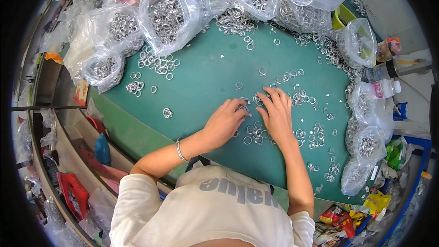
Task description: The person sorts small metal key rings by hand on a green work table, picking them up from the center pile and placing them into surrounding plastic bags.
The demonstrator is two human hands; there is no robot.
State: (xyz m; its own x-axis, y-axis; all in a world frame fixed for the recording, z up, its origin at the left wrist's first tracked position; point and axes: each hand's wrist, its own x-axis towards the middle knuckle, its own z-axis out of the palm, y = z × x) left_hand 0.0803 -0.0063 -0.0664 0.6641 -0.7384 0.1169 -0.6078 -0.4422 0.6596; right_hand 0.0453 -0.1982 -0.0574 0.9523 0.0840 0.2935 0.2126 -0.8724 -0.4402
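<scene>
My left hand (225,121) is curled, with small silver metal rings (243,108) at its closed fingertips. Just right of it is my right hand (277,112), its fingers apart and reaching over the green tabletop (196,82). Between its thumb and forefinger lies a ring (257,99); whether they grip it I cannot tell. Below and between the hands sits a loose cluster of rings (256,133). More rings (302,97) lie scattered to the right of my right hand. A small bunch of rings (168,113) rests alone on the left.
Clear plastic bags full of rings (167,18) line the far edge. Heaped rings (235,20) spill between them. On the right edge stand more ring bags (367,146), a yellow-green container (343,17) and a clear bottle (386,88). Shelves with a red tray (73,194) are at left.
</scene>
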